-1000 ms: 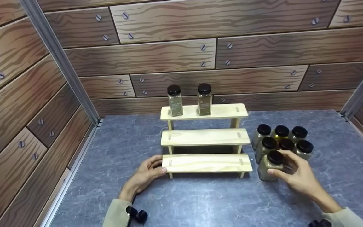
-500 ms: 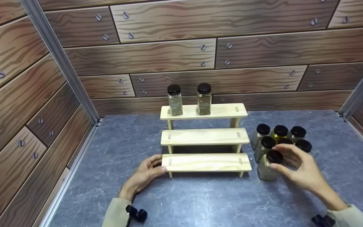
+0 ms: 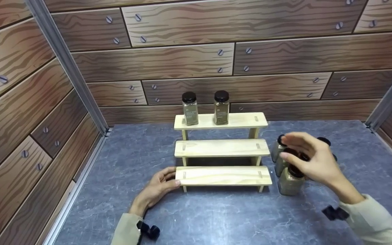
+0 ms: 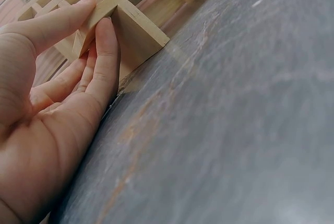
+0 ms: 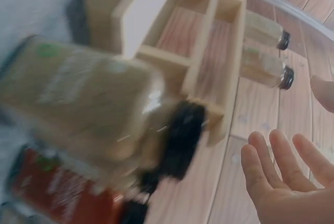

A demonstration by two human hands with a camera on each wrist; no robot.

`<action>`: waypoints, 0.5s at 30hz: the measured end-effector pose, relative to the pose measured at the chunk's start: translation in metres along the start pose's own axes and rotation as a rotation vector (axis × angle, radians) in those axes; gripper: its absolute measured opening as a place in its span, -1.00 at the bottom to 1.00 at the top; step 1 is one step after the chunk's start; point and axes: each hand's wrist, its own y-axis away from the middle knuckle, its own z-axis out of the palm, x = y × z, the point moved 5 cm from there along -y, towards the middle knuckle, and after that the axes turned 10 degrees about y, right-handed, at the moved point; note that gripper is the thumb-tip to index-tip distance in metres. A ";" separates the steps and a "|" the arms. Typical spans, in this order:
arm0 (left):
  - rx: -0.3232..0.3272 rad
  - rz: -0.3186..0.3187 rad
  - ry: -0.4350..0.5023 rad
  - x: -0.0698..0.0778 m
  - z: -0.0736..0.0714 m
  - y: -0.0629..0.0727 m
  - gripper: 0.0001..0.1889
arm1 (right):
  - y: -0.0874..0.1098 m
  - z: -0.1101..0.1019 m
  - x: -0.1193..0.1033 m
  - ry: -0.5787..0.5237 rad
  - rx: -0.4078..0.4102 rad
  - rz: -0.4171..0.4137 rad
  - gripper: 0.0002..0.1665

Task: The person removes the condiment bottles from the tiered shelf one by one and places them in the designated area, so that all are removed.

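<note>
A three-tier wooden spice rack (image 3: 221, 148) stands on the table. My left hand (image 3: 158, 189) pinches the left end of its lowest tier; in the left wrist view the thumb lies on top and fingers (image 4: 106, 46) are underneath. My right hand (image 3: 315, 163) is above the group of spice jars right of the rack, fingers spread and slightly bent, holding nothing. The nearest spice jar (image 3: 289, 183) has a black lid and pale contents. Behind it, another jar (image 3: 279, 148) shows; my hand partly hides the others. In the right wrist view a jar with red contents (image 5: 62, 187) shows.
Two black-lidded spice jars, a left one (image 3: 191, 114) and a right one (image 3: 222, 112), stand upright on the top tier. Wood-patterned walls (image 3: 189, 61) enclose the grey table (image 3: 196, 217) at the back and sides.
My right hand has let go of the nearest jar and moved up and back over the jars behind it. That jar stays upright in place. The left hand keeps its hold on the rack.
</note>
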 end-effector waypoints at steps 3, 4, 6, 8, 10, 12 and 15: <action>0.002 -0.003 -0.003 0.000 0.000 -0.001 -0.27 | -0.013 0.008 -0.011 0.008 -0.014 -0.015 -0.38; 0.001 -0.004 -0.004 -0.001 0.001 -0.001 -0.26 | -0.017 0.010 -0.014 0.011 -0.019 -0.020 -0.38; 0.006 -0.007 -0.003 -0.001 0.001 -0.002 -0.26 | -0.026 0.016 -0.019 0.010 -0.023 -0.028 -0.38; 0.009 -0.008 -0.001 -0.001 0.001 -0.003 -0.26 | -0.033 0.021 -0.024 -0.007 -0.028 -0.030 -0.38; 0.012 -0.009 0.001 -0.001 0.001 -0.003 -0.25 | -0.041 0.027 -0.027 -0.020 -0.035 -0.027 -0.37; 0.010 -0.007 0.000 -0.001 0.000 -0.002 -0.25 | -0.049 0.034 -0.029 -0.027 -0.043 -0.023 -0.34; -0.004 0.001 -0.004 -0.001 0.000 -0.002 -0.25 | -0.061 0.043 -0.033 -0.028 -0.054 -0.014 -0.31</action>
